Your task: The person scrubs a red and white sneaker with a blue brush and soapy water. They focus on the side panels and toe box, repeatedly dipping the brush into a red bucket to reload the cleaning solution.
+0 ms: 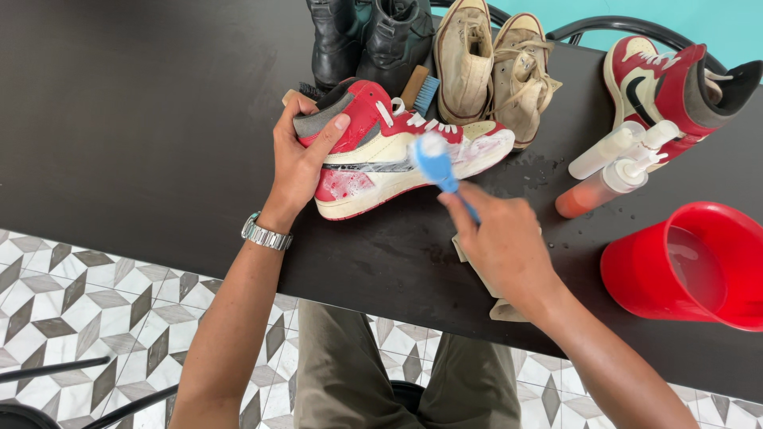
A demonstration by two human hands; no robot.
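- Head view: the red sneaker (389, 151) lies on its side on the black table (159, 119), sole toward the person, toe to the right.
- White foam covers the toe and streaks the cream side panel and the red heel patch, so scrubbing looks well under way; the collar and laces look dry and seem not yet worked.
- The left hand (302, 155) is clamped around the heel and collar, thumb on the grey padding, steadying the sneaker.
- The right hand (501, 242) is closed on the handle of a blue brush (435, 159), its foamy head touching the side near the toe.
- A beige cloth (465, 250) lies under the right hand, mostly hidden.
- Just behind the sneaker: a wooden brush (419, 89), black boots (369, 36), cream canvas shoes (493, 59).
- To the right: the matching second sneaker (675, 79), showing no foam, two spray bottles (616, 163), and a red bucket (683, 270) of water.
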